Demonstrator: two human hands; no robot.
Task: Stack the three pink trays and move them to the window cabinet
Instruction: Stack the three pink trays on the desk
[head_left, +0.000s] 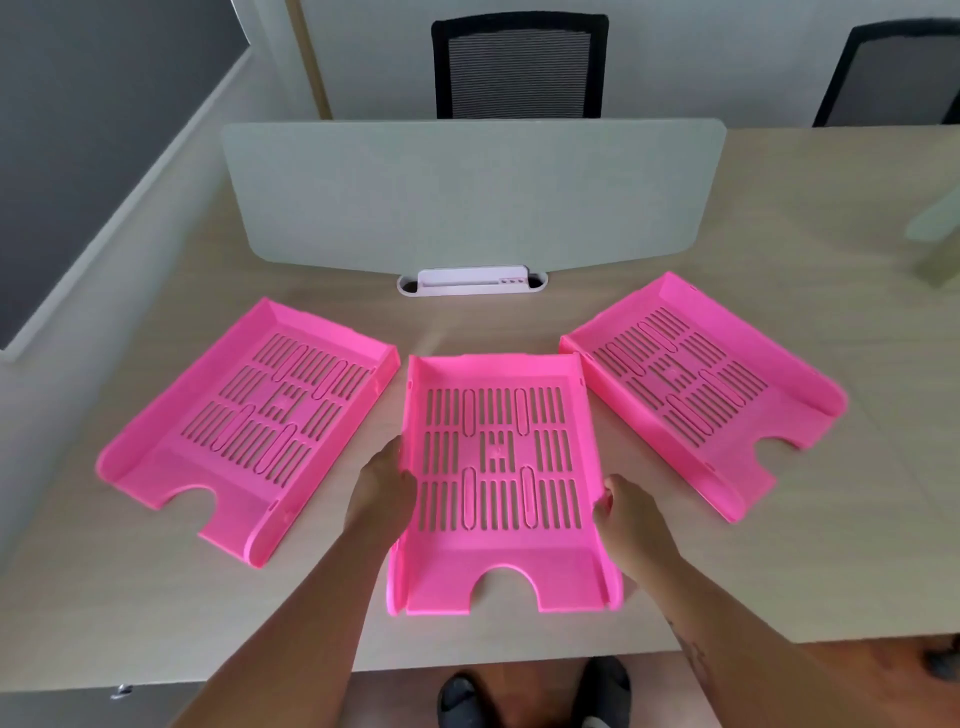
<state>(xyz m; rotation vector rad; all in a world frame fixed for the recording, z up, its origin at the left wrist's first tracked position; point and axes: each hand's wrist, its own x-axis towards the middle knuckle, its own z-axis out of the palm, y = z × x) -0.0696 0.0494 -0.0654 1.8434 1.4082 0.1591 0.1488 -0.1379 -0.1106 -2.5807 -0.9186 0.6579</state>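
Note:
Three pink slotted trays lie side by side on a light wooden desk (779, 545). The middle tray (504, 551) sits straight in front of me with its notched edge toward me. My left hand (387, 488) grips its left wall and my right hand (631, 519) grips its right wall. The left tray (156, 467) is angled to the left and the right tray (727, 410) is angled to the right. Both side trays lie apart from my hands.
A grey divider screen (467, 192) stands across the desk behind the trays, with a white cable slot (471, 283) at its foot. Two black mesh chairs (519, 67) stand beyond it. The desk's front edge runs just below the middle tray; my shoes (467, 701) show beneath.

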